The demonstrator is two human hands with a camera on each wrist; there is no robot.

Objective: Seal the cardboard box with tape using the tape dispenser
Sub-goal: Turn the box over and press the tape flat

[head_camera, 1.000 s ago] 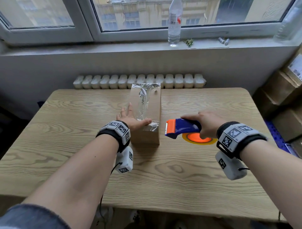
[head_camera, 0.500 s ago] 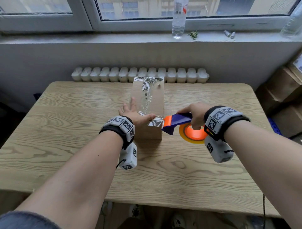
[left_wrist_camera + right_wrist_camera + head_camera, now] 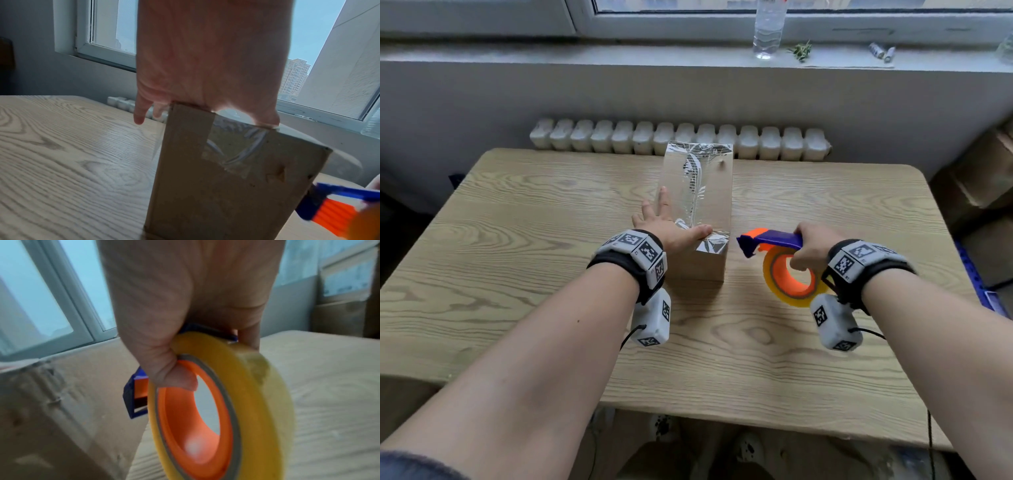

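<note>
1. Head view: the tape dispenser (image 3: 777, 253) is now held apart from the cardboard box (image 3: 697, 212), right of its near end; half a second earlier it touched.
2. It is gripped by the curled right hand (image 3: 812, 246).
3. The left hand (image 3: 671, 230) is laid flat on the box, fingers spread.
4. No writing is legible.

Left hand (image 3: 207, 61) rests atop seemingly taped box (image 3: 226, 186).

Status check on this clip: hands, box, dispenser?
Left hand flat on cardboard box, thumb on tape strip. Right hand grips tape dispenser, clear of box. Nothing obstructing.
</note>
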